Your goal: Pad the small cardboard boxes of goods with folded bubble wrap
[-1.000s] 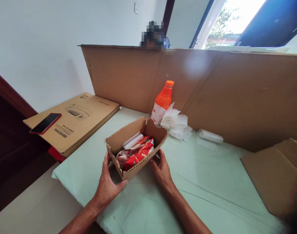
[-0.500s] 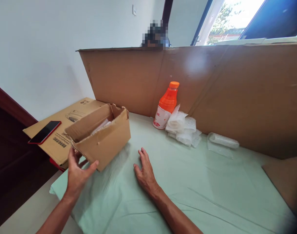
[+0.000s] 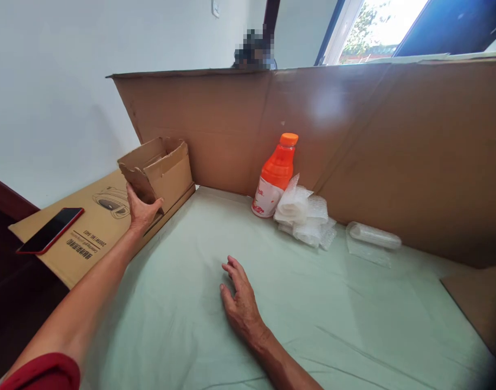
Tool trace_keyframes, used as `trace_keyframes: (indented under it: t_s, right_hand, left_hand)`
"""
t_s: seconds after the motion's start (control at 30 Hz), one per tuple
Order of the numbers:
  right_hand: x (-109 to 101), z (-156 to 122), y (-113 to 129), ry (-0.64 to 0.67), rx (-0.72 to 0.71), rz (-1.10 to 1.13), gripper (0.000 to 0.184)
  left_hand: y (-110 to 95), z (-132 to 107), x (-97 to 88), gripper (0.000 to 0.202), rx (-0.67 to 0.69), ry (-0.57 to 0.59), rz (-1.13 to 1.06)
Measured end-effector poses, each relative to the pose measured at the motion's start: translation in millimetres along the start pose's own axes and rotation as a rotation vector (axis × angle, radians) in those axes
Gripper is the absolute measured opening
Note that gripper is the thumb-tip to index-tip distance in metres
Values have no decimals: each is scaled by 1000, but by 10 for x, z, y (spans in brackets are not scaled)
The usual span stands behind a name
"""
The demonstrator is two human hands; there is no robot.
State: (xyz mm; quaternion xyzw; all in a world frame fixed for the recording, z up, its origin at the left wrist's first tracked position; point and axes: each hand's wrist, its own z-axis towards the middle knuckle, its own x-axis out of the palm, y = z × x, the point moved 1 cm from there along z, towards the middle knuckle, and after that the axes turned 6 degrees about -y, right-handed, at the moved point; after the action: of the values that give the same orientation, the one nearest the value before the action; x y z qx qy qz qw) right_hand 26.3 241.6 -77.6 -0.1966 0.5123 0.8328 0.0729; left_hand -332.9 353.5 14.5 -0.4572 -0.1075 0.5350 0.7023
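Observation:
My left hand [image 3: 143, 210] grips the near end of a small open cardboard box [image 3: 170, 172], thumb on its right side. The box is at the back left, over the far end of a large flat printed carton [image 3: 103, 219]; its contents are hidden from this angle. Above the pale green cloth [image 3: 191, 303], my right hand [image 3: 240, 303] is empty with its fingers apart. Beyond it stand an orange drink bottle [image 3: 275, 176] with a white label and, against the bottle, a crumpled bundle of bubble wrap [image 3: 304, 214].
A tall cardboard panel [image 3: 215, 124] runs along the back. A phone [image 3: 50, 230] in a red case lies on the printed carton. One rolled piece of bubble wrap [image 3: 373, 236] and a cardboard piece [image 3: 479, 298] are on the right. A person [image 3: 253, 51] is partly visible behind the panel.
My left hand has carried the small box left and back, from above the green cloth to the printed carton. My right hand stays open in nearly the same place. The view has shifted slightly.

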Motion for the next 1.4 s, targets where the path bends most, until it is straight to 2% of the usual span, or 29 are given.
trace_keyframes:
  t_s: [0.17, 0.23, 0.3, 0.4, 0.5, 0.57, 0.67, 0.73, 0.83, 1.0, 1.1, 1.17, 1.23, 1.3, 1.4]
  right_hand:
    - [-9, 2, -5, 0, 7, 14, 46]
    - [0, 3, -18, -1, 12, 25, 47]
    - [13, 6, -22, -5, 22, 29, 49]
    - [39, 4, 21, -8, 34, 10, 51]
    - [68, 3, 113, 11, 38, -17, 52]
    - [86, 16, 163, 17, 41, -35, 52]
    - [103, 44, 196, 14, 59, -67, 52]
    - [99, 52, 215, 6, 70, -76, 53]
    - [57, 29, 271, -38, 68, -77, 48]
    - [-179, -104, 387, -122, 55, -91, 42]
    - [-542, -207, 435, -132, 24, -127, 40]
    - [-956, -275, 454, -141, -32, -214, 37]
    - [-1525, -334, 456, -201, -77, -353, 35]
    - [-2204, -373, 451, -293, -90, -542, 34]
    - [-3231, -401, 472, -459, -1, -920, 41]
  left_hand:
    - [45, 206, 226, 116, -13, -35, 27]
    - [27, 166, 233, 116, -44, -39, 49]
    - [1, 0, 187, 116, -76, -42, 67]
    - [-26, -488, 30, 108, -64, 25, 73]
    - [-13, -1122, -192, 96, 92, 223, 134]
    - [8, -1529, -316, 83, 173, 395, 159]
    - [-47, -2066, -385, 66, 276, 580, 142]
    - [-186, -2380, -355, 56, 352, 627, 121]
    - [-509, -2779, -263, 49, 474, 645, 107]
    - [-1002, -3190, -181, 48, 622, 735, 178]
    - [-1162, -3319, -205, 51, 736, 780, 225]
    - [-1238, -3396, -243, 54, 808, 830, 226]
    - [-1320, -3480, -296, 57, 855, 893, 202]
    - [-1430, -3581, -368, 61, 887, 975, 150]
    - [-1659, -3774, -510, 68, 921, 1116, 36]
